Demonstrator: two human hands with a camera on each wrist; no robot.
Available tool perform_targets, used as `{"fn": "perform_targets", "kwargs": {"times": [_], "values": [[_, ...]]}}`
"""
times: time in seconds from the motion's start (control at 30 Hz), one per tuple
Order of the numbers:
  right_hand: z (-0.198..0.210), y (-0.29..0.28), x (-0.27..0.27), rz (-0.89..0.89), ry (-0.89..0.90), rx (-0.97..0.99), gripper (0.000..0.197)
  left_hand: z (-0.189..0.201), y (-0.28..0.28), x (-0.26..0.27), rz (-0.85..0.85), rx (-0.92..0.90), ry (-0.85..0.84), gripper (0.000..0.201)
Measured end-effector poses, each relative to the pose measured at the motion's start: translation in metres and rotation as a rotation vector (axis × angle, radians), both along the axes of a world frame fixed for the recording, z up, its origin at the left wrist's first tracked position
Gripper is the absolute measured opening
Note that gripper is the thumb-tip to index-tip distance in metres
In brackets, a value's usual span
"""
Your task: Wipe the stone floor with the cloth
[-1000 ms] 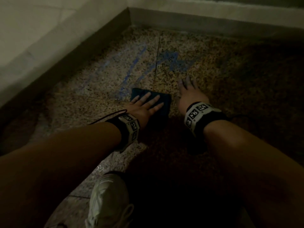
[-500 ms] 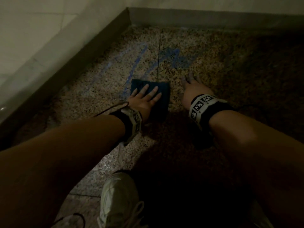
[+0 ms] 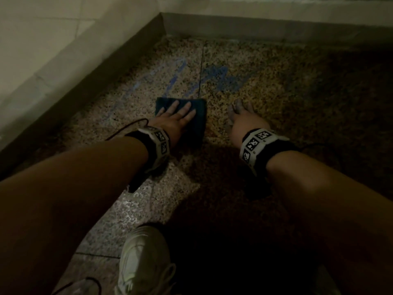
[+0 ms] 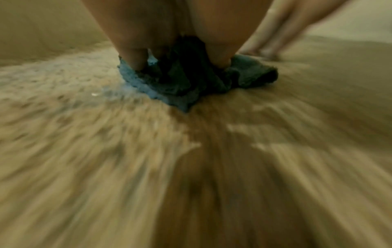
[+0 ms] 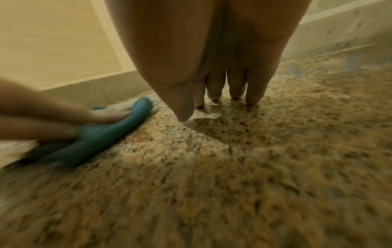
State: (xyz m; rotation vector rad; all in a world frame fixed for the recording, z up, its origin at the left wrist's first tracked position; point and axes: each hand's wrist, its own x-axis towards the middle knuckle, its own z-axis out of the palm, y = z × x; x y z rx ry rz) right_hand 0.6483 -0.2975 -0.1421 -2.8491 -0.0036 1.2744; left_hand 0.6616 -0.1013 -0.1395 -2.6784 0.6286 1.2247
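A folded teal cloth (image 3: 196,122) lies on the speckled stone floor (image 3: 265,96) in a dim corner. My left hand (image 3: 177,116) presses flat on the cloth with straight, spread fingers. In the left wrist view the cloth (image 4: 169,87) bunches under those fingers (image 4: 133,58). My right hand (image 3: 241,116) rests on the bare floor just right of the cloth, fingers straight and tips down. The right wrist view shows these fingertips (image 5: 235,90) on the stone and the cloth (image 5: 110,130) to their left. Blue smears (image 3: 221,79) mark the floor beyond the cloth.
A grey skirting (image 3: 89,73) under pale wall tiles runs along the left, and another wall (image 3: 265,26) closes the far side. My white shoe (image 3: 142,260) stands on the floor near the bottom. A thin dark cable (image 3: 125,128) loops off the left wristband.
My left hand has slid the cloth forward toward the blue smears. The right hand has kept its place on the floor beside it.
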Motion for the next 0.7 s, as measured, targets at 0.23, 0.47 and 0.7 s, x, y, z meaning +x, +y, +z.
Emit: {"fn": "perform_targets", "kwargs": {"times": [0.23, 0.47, 0.7], "values": [[-0.001, 0.0, 0.001, -0.021, 0.039, 0.019, 0.062, 0.008, -0.003, 0.005, -0.022, 0.042, -0.006, 0.059], [0.015, 0.022, 0.004, 0.006, 0.032, -0.089, 0.063, 0.009, 0.029, -0.049, -0.121, 0.166, 0.058, 0.071], [0.021, 0.033, -0.008, -0.011, 0.016, -0.08, 0.064, 0.0, 0.043, -0.05, -0.148, 0.124, 0.043, 0.08]]}}
